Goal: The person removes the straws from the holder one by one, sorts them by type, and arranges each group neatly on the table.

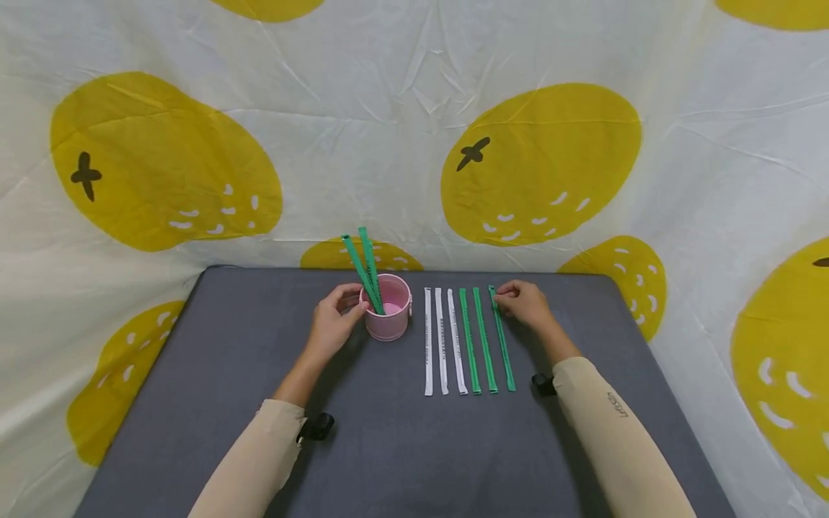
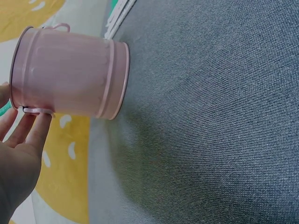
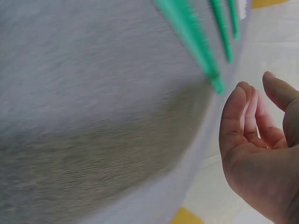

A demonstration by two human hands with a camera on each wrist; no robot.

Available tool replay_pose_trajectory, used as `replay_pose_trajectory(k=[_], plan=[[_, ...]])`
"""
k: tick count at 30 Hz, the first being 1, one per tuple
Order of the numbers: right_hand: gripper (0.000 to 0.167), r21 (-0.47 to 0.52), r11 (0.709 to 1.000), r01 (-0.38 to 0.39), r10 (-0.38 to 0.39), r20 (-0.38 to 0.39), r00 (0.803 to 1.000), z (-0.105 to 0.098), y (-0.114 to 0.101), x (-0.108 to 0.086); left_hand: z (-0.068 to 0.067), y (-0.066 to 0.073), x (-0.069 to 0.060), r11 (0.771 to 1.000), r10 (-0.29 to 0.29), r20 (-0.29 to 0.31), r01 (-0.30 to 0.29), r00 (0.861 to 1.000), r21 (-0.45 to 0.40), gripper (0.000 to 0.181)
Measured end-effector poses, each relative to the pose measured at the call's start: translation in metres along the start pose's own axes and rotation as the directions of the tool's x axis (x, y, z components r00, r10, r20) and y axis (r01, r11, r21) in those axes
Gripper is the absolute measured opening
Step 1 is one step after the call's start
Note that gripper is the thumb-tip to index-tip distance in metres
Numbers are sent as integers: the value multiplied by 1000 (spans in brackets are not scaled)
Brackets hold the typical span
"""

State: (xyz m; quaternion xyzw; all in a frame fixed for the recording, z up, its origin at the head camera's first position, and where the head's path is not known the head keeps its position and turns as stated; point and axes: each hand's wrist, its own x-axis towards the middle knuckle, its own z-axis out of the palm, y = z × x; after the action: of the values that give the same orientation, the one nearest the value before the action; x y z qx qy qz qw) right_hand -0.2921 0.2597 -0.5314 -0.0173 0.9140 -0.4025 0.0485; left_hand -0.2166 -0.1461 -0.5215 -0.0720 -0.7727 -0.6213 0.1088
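On the table stands a small pink bucket [image 1: 388, 327] with two slim green printed sticks [image 1: 369, 270] leaning in it. My left hand [image 1: 337, 320] holds the bucket at its left side. The left wrist view shows the fingertips against the side ear of the bucket [image 2: 70, 74], the thumb by its rim. Near the top end of the rightmost green stick [image 1: 501, 342] is my right hand [image 1: 526, 306]. In the right wrist view, thumb and fingers of the right hand [image 3: 257, 135] are apart, with nothing between them, beside the end of that green stick [image 3: 194, 42].
Two more green sticks [image 1: 477, 342] and three white sticks [image 1: 442, 342] lie in a row between bucket and right hand. The dark grey table [image 1: 401, 453] ends at the back against a white curtain [image 1: 376, 144] with yellow fruit prints.
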Motion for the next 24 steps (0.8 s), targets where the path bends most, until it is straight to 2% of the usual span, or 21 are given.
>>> replay_pose_trajectory(k=[6,11,15,20,24], plan=[[29,21,995,100,-100,27,995,4,-34,-3,-1,-1,-2,1000,9,10,-9,1000,7,40],[28,121,974,191,-198,50,979,17,-68,-6,-2,-1,-2,1000,12,16,-12,1000,16,40],[30,192,955,224,-238,54,970,27,-95,-3,-2,-2,-1,1000,14,16,-14,1000,4,40],[31,200,941,271,-289,62,955,41,-130,2,-1,-3,-2,1000,9,15,-9,1000,-3,40],[30,206,929,308,-332,97,938,55,-154,10,-1,-3,-2,1000,7,21,-7,1000,-2,43]])
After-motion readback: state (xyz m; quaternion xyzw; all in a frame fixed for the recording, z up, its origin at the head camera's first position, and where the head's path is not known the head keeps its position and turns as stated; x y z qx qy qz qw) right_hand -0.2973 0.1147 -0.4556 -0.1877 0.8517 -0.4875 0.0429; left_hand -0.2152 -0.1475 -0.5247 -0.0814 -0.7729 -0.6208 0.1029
